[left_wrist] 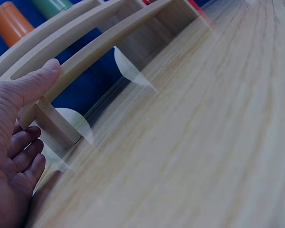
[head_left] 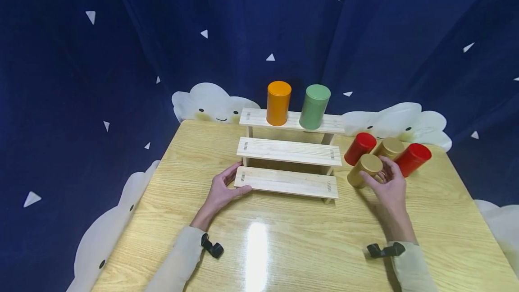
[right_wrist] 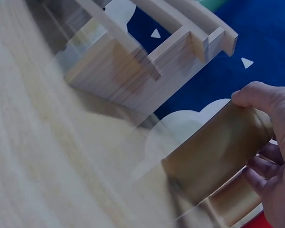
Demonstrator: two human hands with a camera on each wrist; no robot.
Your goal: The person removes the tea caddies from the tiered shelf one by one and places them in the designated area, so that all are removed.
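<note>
Rack (head_left: 288, 182), 3-tiered: left hand (head_left: 220, 191) grips its left end; right hand (head_left: 392, 189) grips 1 gold can (head_left: 362, 171) right of it; orange can (head_left: 278, 106), green can (head_left: 313, 109) atop.

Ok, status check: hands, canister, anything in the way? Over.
Left hand holds lowest rack step by its left end. Right hand grips front gold canister. Crowding close behind: second gold canister, between two red canisters.

Glare on tabletop (head_left: 308, 238); dim wrist views
</note>
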